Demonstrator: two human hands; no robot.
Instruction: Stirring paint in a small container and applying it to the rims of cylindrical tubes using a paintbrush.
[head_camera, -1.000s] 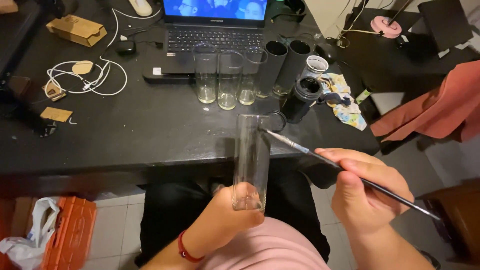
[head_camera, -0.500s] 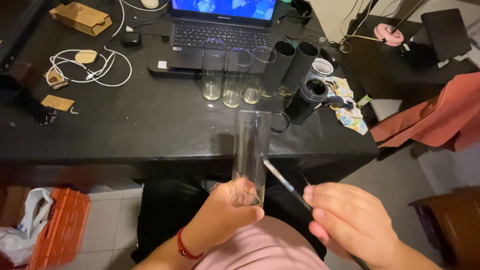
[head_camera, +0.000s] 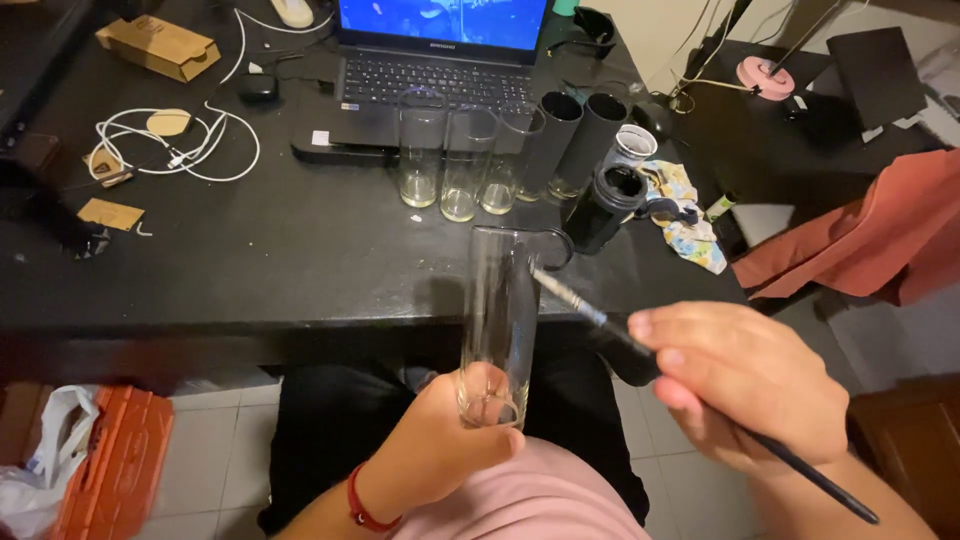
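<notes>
Head view shows the left hand (head_camera: 440, 445) gripping a tall clear glass tumbler (head_camera: 497, 325) while the right hand (head_camera: 745, 385) clasps a thin dark paintbrush (head_camera: 600, 320), its tip at the rim.

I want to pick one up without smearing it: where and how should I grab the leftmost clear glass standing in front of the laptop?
Grip the leftmost clear glass low on its tall, straight wall, coming from its open left side. Its neighbour glass stands close on the right and the laptop right behind, so only the left and front look free for fingers.
</notes>
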